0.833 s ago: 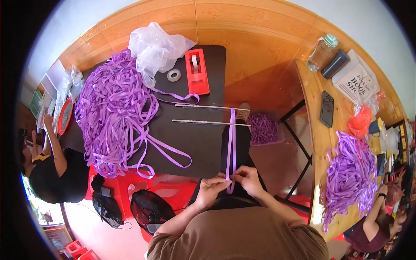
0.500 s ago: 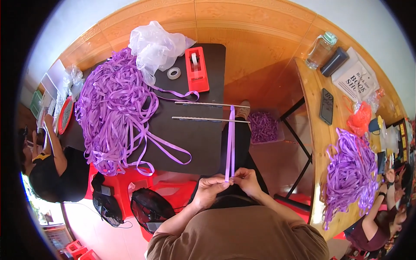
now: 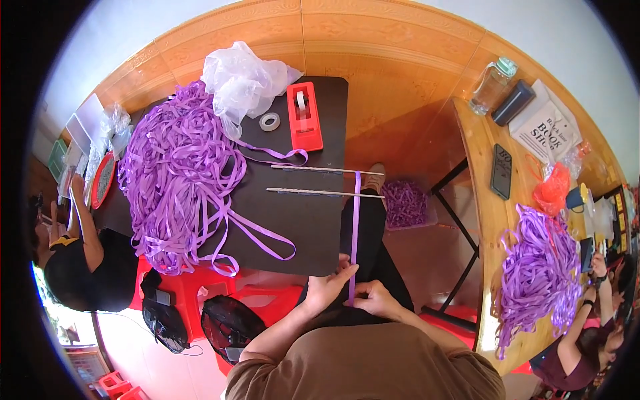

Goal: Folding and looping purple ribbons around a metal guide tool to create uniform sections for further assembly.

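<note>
"What lies at ten o'clock from the hands?"
"A big ribbon pile (image 3: 177,180) on the dark worktop (image 3: 313,233). Between eleven and twelve, a red tape dispenser (image 3: 306,133)."
"And the left hand (image 3: 329,287)?"
"Pinching the purple ribbon (image 3: 355,230), which stretches toward twelve, reaching two thin rods (image 3: 320,193) that jut past the worktop's edge."
"The right hand (image 3: 373,297)?"
"Fingers curled by the ribbon's lower end; I can't tell if they're pinching it."
"Further right?"
"At one, a tub (image 3: 432,217) of purple pieces; at three, another pile (image 3: 537,273)."
</note>
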The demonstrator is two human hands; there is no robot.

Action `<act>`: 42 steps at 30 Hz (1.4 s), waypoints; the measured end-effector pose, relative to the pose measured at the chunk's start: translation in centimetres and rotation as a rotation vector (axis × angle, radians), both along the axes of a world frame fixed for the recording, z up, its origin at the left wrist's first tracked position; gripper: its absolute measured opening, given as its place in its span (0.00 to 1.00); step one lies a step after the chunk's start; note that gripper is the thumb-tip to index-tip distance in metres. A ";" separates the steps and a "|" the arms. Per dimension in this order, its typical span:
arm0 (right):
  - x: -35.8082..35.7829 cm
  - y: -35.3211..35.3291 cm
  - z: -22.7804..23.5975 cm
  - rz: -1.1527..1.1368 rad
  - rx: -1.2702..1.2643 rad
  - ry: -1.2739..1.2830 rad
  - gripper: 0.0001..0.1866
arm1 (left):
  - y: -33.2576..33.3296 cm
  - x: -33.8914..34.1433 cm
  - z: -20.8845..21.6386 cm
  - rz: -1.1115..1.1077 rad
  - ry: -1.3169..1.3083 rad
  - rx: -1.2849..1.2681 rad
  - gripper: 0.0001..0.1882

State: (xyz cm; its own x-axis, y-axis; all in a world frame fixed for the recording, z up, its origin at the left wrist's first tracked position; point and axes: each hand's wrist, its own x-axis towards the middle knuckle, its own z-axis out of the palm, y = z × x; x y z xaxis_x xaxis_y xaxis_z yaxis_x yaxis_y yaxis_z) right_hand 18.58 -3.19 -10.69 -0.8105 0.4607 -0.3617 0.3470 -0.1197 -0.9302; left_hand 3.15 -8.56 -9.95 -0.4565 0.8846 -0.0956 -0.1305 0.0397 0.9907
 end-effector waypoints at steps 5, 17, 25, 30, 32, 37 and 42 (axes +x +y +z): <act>-0.1 0.1 0.2 0.043 -0.024 0.113 0.05 | 0.4 0.0 -0.2 -0.045 -0.240 -0.087 0.09; 0.7 2.4 1.0 0.197 0.085 0.040 0.09 | 0.9 -1.0 -2.1 -0.101 -0.421 -0.088 0.07; -3.1 9.9 5.8 -0.368 1.636 0.207 0.24 | 1.0 -1.1 -1.2 -0.108 -0.431 -0.113 0.05; -6.1 12.4 6.2 -0.127 1.948 0.362 0.18 | 1.1 -1.2 -0.8 -0.153 -0.488 -0.094 0.03; -6.2 12.6 6.2 -0.087 1.955 0.392 0.16 | 0.9 -0.9 -0.6 -0.135 -0.461 -0.150 0.03; -6.0 12.0 5.3 -0.059 1.933 0.427 0.11 | 0.7 -0.9 -0.8 -0.117 -0.475 -0.078 0.03; -6.0 11.4 5.4 -0.104 1.895 0.417 0.10 | 0.8 -1.2 -0.3 -0.119 -0.456 -0.034 0.05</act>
